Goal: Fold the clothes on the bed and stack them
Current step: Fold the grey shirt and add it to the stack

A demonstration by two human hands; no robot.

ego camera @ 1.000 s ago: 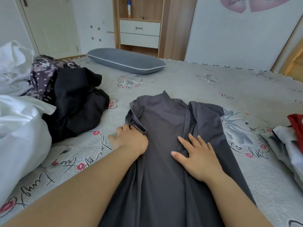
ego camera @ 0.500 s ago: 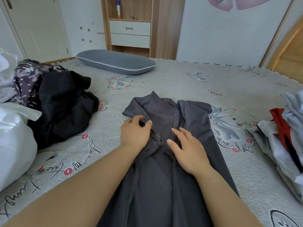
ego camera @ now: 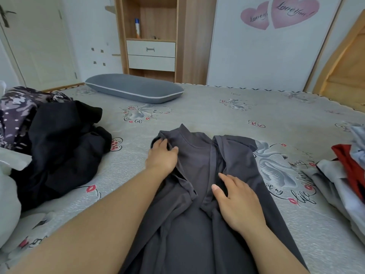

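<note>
A dark grey shirt [ego camera: 197,161] lies lengthwise on the bed [ego camera: 217,115], collar away from me, with its right sleeve side folded inward. My left hand [ego camera: 161,157] pinches the folded left shoulder edge of the shirt near the collar between thumb and fingers. My right hand [ego camera: 235,198] rests flat on the shirt's middle, fingers straight and spread, pressing the inner fold down.
A heap of black clothes [ego camera: 61,147] and a patterned purple garment [ego camera: 15,111] lie at left, with white fabric [ego camera: 7,186] nearer me. Light grey and red clothes [ego camera: 343,175] pile at the right edge. A grey pillow [ego camera: 134,88] lies at the far side.
My left hand has slid up along the shirt's left fold toward the collar and now pinches the shoulder. My right hand stayed pressed on the middle. The camera tilted up.
</note>
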